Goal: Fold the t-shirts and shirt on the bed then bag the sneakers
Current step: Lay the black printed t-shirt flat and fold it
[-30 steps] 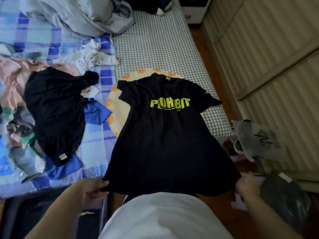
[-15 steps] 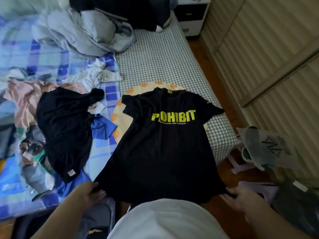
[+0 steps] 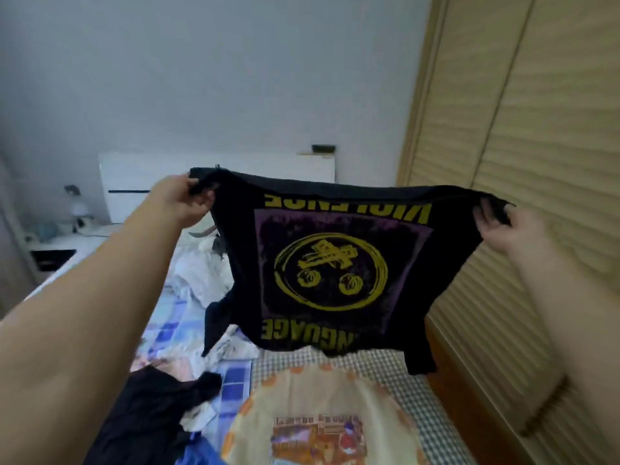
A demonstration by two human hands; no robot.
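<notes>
While both arms reach forward and up, the left hand [image 3: 183, 204] grips one corner of the black t-shirt [image 3: 330, 263] with fingers curled round a bunch of hem, and the right hand [image 3: 505, 229] pinches the opposite corner, thumb and fingers closed on the cloth.

Item: black t-shirt, held in the air, stretched wide between the two hands, hem uppermost, so the print hangs upside down. Print: a purple square with a yellow ring enclosing a yellow cross-like figure above two round shapes; yellow block lettering above and below, inverted and partly cut off. The sleeves hang at the lower left and lower right. The garment hangs above the bed, clear of it, in the middle of the view.

Beneath, near: a cream t-shirt [image 3: 322, 417] with orange patches round its edge and a coloured picture print, lying flat on the checked sheet [image 3: 412, 394]. Left of it: a dark crumpled garment [image 3: 147, 417] and a scrap of blue cloth [image 3: 198, 454] on a blue plaid cover [image 3: 231, 387]. Farther, partly hidden behind the held shirt: a heap of pale crumpled clothes [image 3: 201, 276].

Far end: a white headboard [image 3: 141, 182] against a grey wall [image 3: 201, 68]; a white bedside table [image 3: 57, 246] at far left, with small items too blurred to name. Right side: a slatted wooden wardrobe door [image 3: 536, 129] along the bed, with a strip of brown floor [image 3: 469, 407] between them.
</notes>
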